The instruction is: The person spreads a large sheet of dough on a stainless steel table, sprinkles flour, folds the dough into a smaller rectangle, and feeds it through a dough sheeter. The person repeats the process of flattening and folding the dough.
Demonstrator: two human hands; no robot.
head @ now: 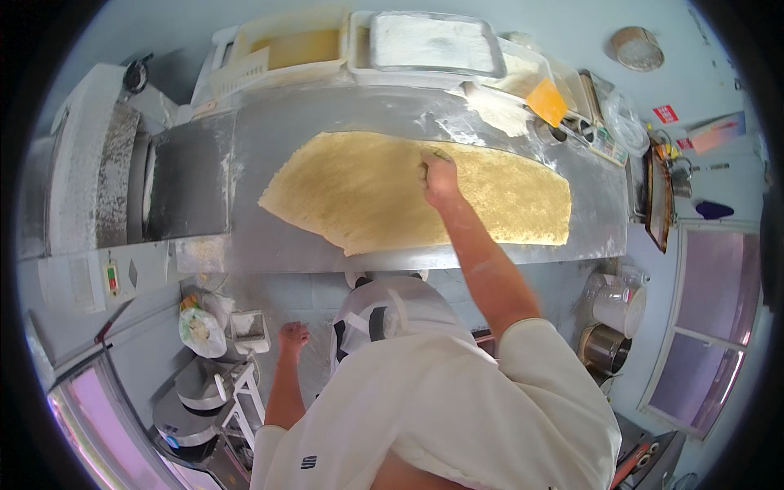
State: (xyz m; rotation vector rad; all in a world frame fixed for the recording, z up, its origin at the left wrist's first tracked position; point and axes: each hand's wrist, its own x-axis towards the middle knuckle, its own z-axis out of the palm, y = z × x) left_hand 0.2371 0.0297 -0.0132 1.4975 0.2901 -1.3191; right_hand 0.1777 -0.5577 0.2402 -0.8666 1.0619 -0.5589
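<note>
A wide sheet of rolled dough (367, 190), covered with a yellowish-brown, grainy layer, lies flat across the metal worktable (282, 245). Over its middle, near the far edge, is my right hand (440, 174), with its fingers curled; whether anything is inside them is hidden. My left hand (293, 337) hangs low beside my body, off the table, its fingers loosely curled, and I cannot tell whether it holds anything. White flour (499, 113) is scattered on the table behind the dough's right half.
A dough sheeter (113, 171) adjoins the table at left. Along the back stand a tray of white powder (436, 46) and a tub (294, 46). An orange scraper (547, 102) and metal cups (551, 131) are at back right. Below left is a bagged bin (202, 334).
</note>
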